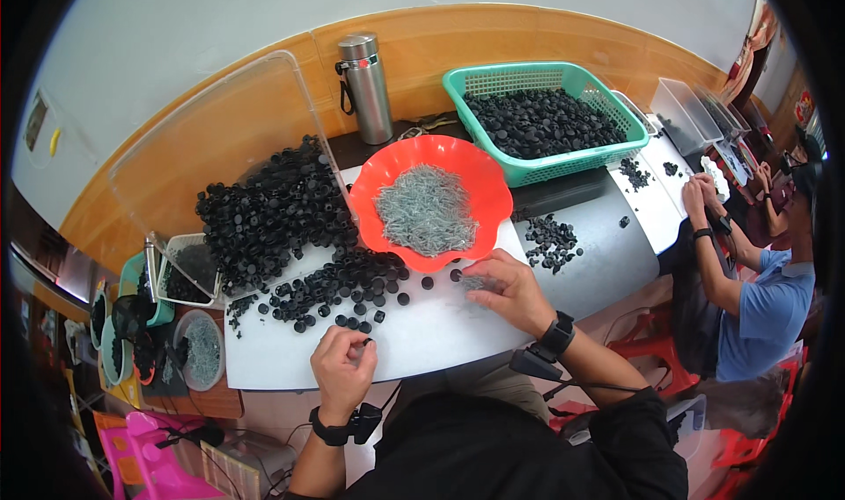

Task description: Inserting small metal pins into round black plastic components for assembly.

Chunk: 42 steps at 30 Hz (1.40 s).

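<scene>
My left hand [341, 370] is closed at the table's front edge, with a small black plastic cap [366, 342] pinched between thumb and fingertips. To the right, my right hand [515, 296] has its thumb and fingers curled around a small bunch of thin silver metal pins [473, 283]. Just beyond it stands a red scalloped bowl [485, 196] filled with a heap of similar pins [427, 208]. Loose black caps [339, 282] spread over the white tabletop beyond my left hand, and a few single ones lie between my hands.
A clear bin [295, 76] lies tipped, spilling a large black heap [273, 205]. A green basket [563, 170] of black parts and a steel flask [367, 95] stand at the back. Another small pile [552, 243] lies right. A person in a blue shirt [775, 302] works at far right.
</scene>
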Each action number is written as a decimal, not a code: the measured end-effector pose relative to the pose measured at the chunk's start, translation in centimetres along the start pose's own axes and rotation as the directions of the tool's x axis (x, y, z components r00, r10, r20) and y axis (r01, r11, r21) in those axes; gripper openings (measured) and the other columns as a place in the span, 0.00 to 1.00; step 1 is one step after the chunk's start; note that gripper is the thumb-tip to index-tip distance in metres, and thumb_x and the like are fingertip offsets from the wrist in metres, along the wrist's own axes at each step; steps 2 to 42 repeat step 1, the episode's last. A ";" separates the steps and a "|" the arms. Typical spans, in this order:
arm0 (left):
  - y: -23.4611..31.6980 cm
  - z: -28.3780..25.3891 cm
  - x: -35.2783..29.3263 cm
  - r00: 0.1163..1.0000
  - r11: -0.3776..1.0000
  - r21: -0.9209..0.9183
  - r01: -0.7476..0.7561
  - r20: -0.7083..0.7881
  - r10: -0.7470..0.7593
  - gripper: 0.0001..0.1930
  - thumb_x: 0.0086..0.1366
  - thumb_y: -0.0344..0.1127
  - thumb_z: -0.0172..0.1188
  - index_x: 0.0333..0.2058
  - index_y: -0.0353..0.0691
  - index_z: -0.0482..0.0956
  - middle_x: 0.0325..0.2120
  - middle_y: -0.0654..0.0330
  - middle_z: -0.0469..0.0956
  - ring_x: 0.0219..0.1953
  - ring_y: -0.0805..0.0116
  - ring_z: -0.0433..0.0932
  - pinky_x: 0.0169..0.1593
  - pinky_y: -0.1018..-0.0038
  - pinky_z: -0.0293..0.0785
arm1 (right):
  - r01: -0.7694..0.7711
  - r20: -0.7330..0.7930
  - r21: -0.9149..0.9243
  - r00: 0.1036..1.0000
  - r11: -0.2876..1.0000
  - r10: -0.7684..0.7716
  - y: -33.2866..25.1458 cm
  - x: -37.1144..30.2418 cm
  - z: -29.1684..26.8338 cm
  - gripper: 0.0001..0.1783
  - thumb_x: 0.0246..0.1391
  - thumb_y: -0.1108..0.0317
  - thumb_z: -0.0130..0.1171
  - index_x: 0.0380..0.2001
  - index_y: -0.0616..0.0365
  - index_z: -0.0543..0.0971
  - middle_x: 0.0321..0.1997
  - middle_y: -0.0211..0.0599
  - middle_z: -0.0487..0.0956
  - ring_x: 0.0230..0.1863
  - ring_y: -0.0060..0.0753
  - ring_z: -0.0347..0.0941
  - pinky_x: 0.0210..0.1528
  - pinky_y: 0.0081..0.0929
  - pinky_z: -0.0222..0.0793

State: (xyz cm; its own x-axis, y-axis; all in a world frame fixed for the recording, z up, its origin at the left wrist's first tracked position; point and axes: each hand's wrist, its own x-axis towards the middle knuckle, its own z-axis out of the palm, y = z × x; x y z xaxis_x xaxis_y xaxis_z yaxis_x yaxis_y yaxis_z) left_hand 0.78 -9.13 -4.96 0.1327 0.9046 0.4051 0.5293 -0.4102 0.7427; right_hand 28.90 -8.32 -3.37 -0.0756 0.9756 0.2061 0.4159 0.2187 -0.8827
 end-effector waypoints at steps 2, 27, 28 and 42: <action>0.0 0.0 0.0 1.000 1.000 0.004 0.005 -0.007 -0.005 0.06 0.46 0.24 0.63 0.25 0.36 0.75 0.21 0.60 0.72 0.19 0.71 0.68 0.23 0.77 0.65 | 0.004 0.009 0.017 1.000 1.000 -0.004 -0.4 0.0 -0.2 0.16 0.46 0.75 0.64 0.41 0.58 0.78 0.40 0.29 0.71 0.31 0.18 0.69 0.33 0.17 0.72; 0.0 0.0 0.0 1.000 1.000 0.004 0.005 -0.007 -0.005 0.06 0.46 0.24 0.63 0.25 0.36 0.75 0.21 0.60 0.72 0.19 0.71 0.68 0.23 0.77 0.65 | 0.004 0.009 0.017 1.000 1.000 -0.004 -0.4 0.0 -0.2 0.16 0.46 0.75 0.64 0.41 0.58 0.78 0.40 0.29 0.71 0.31 0.18 0.69 0.33 0.17 0.72; 0.0 0.0 0.0 1.000 1.000 0.004 0.005 -0.007 -0.005 0.06 0.46 0.24 0.63 0.25 0.36 0.75 0.21 0.60 0.72 0.19 0.71 0.68 0.23 0.77 0.65 | 0.004 0.009 0.017 1.000 1.000 -0.004 -0.4 0.0 -0.2 0.16 0.46 0.75 0.64 0.41 0.58 0.78 0.40 0.29 0.71 0.31 0.18 0.69 0.33 0.17 0.72; 0.0 0.0 0.0 1.000 1.000 0.004 0.005 -0.007 -0.005 0.06 0.46 0.24 0.63 0.25 0.36 0.75 0.21 0.60 0.72 0.19 0.71 0.68 0.23 0.77 0.65 | 0.004 0.009 0.017 1.000 1.000 -0.004 -0.4 0.0 -0.2 0.16 0.46 0.75 0.64 0.41 0.58 0.78 0.40 0.29 0.71 0.31 0.18 0.69 0.33 0.17 0.72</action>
